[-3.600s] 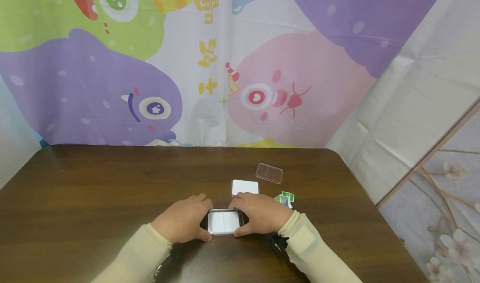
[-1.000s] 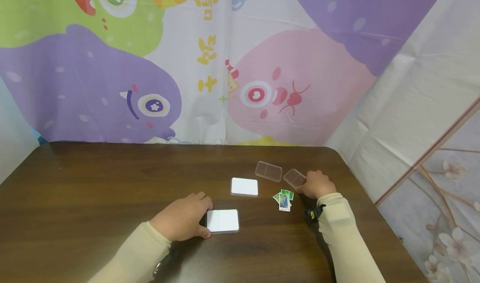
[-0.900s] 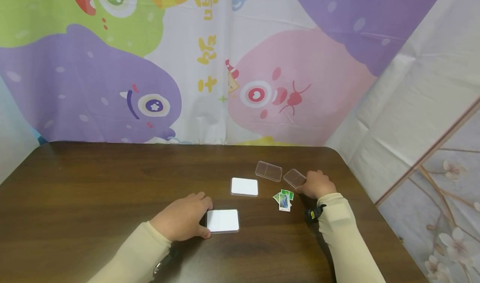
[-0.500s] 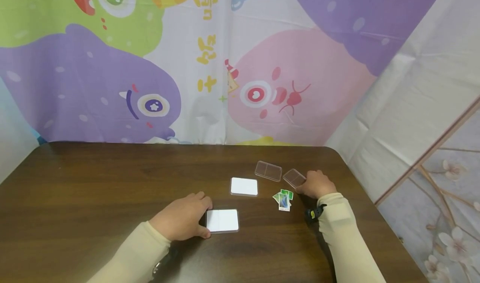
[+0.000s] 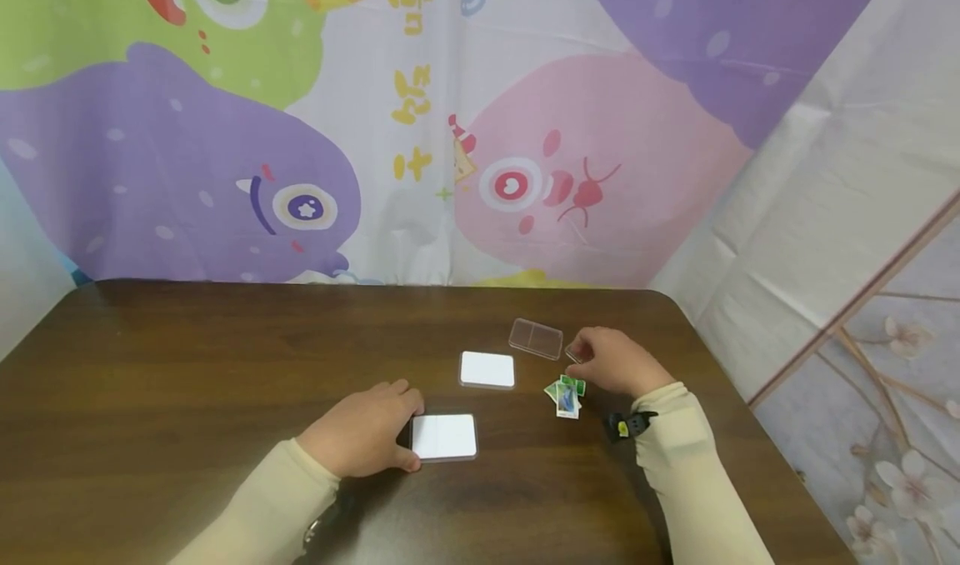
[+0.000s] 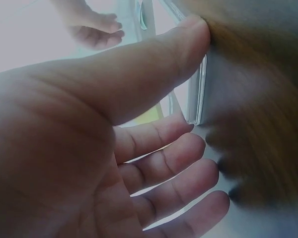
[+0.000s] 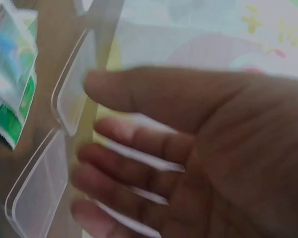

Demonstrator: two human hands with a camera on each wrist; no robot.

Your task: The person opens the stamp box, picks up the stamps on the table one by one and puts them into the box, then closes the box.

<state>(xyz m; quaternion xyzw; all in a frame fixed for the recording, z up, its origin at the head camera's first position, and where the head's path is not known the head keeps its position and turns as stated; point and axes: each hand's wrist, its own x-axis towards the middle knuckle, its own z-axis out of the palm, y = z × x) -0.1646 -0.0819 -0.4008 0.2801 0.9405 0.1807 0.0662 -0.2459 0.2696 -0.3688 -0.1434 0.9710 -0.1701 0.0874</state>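
My left hand [image 5: 367, 427] holds the left end of a flat clear plastic case [image 5: 444, 437] with a white face, lying on the table. Its thumb is at the near edge, the other fingers at the far edge; the left wrist view shows the thumb tip on the case's rim. To the right, my right hand [image 5: 618, 358] is over a small clear plastic lid [image 7: 42, 188], mostly hidden by it in the head view. Its fingers are loosely bent, with nothing between thumb and fingertips in the right wrist view. Several postage stamps [image 5: 567, 400] lie overlapped just below that hand.
A second white-faced case [image 5: 487, 369] lies beyond the held one. Another clear lid [image 5: 536, 338] rests farther back, close to the right hand. The brown table [image 5: 225, 340] ends at a cartoon-printed cloth [image 5: 405, 215], and a pale cloth hangs along the right side.
My right hand left the held case and went to the right, where a clear lid appeared beside it. Since half a second ago it has shifted left over that lid. My left hand stays put.
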